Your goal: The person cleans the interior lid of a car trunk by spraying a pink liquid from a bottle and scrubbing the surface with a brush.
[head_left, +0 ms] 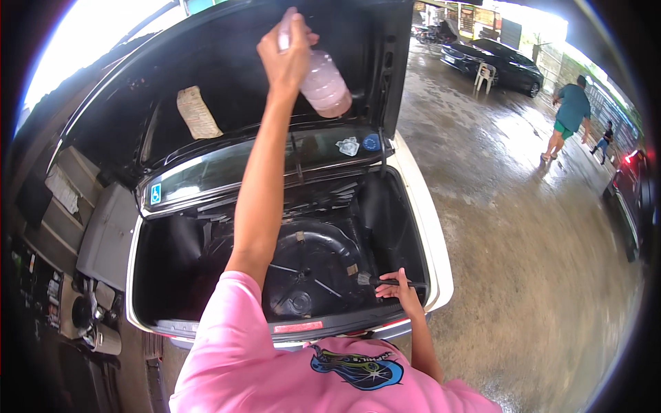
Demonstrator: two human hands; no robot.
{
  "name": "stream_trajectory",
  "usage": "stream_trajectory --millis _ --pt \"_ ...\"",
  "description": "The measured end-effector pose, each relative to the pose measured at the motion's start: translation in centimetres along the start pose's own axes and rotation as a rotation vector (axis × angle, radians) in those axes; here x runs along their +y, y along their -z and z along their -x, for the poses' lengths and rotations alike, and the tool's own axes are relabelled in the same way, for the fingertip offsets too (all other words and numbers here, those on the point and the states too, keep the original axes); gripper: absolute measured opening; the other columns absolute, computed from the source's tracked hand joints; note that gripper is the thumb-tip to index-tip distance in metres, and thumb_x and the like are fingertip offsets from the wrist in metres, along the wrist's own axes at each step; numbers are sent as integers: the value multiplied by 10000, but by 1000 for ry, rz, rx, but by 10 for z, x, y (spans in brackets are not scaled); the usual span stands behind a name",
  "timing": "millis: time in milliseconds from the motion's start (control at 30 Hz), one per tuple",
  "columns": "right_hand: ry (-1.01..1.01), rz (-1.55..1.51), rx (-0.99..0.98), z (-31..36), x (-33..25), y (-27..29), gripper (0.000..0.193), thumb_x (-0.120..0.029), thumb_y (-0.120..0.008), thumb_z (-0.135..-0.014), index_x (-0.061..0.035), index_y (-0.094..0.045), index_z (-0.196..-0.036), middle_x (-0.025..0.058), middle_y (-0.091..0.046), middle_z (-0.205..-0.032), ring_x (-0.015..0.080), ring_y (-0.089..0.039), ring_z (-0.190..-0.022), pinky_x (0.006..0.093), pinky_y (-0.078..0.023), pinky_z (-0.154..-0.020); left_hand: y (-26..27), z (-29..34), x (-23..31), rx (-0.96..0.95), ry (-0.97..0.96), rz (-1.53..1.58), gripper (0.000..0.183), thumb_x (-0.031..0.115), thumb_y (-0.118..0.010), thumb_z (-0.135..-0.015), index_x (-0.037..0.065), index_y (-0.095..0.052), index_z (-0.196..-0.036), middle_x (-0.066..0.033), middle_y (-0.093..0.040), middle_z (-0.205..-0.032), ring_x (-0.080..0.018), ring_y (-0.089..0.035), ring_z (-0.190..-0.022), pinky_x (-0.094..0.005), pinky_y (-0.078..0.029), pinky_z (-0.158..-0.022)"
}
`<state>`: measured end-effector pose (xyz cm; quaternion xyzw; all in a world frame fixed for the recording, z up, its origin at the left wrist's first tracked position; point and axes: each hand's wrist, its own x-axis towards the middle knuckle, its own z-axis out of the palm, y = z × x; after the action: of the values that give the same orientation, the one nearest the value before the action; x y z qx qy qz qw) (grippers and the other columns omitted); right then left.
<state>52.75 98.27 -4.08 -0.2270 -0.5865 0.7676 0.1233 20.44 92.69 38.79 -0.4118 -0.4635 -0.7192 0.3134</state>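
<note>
Raised high in front of the open trunk lid [241,89], my left hand [288,58] is closed round the pale neck of a clear spray bottle [325,86] with pinkish liquid in it. The bottle tilts, its base toward the lower right. Down at the trunk's right side, my right hand [399,290] grips a thin brush [365,279] with a black handle and a pale grey tip. Its fingers are partly spread along the handle. Below lies the black trunk floor [323,275], with a round spare-wheel well and small tan patches. My left forearm hides part of the trunk.
A worn paper label [198,112] sticks to the lid. The rear window [261,172] shows behind the trunk. To the left are a grey bin [107,241] and a cluttered bench. Across the wet floor are a dark car [496,63], a white chair [485,77] and a walking person [571,113].
</note>
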Motion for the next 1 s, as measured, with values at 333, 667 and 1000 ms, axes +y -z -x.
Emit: stream_trajectory --millis 333,667,1000 --pt "-167 49 -128 6 40 -64 792 -679 -225 -1002 -4 -611 -1154 168 -718 -907 229 -728 -819 296 -533 -772 190 -40 -13 41 194 -306 437 351 -602 -975 -4 -675 -1218 -101 -718 -753 -138 -683 -676 -277 -526 -586" --pt "-81 -26 -261 -25 46 -126 745 -630 -302 -1018 29 -625 -1148 191 -710 -887 222 -727 -791 286 -552 -748 52 -3 12 -382 -26 -347 425 348 -543 -991 -38 -699 -1078 -177 -656 -651 -222 -677 -582 -367 -511 -565" --pt "-98 -67 -112 -3 38 -89 745 -606 -224 -1037 14 -609 -1187 203 -714 -928 252 -731 -848 318 -551 -807 -50 15 -2 -371 -133 -126 348 251 -559 -969 -47 -667 -1113 -194 -661 -716 -317 -669 -640 -394 -498 -597"
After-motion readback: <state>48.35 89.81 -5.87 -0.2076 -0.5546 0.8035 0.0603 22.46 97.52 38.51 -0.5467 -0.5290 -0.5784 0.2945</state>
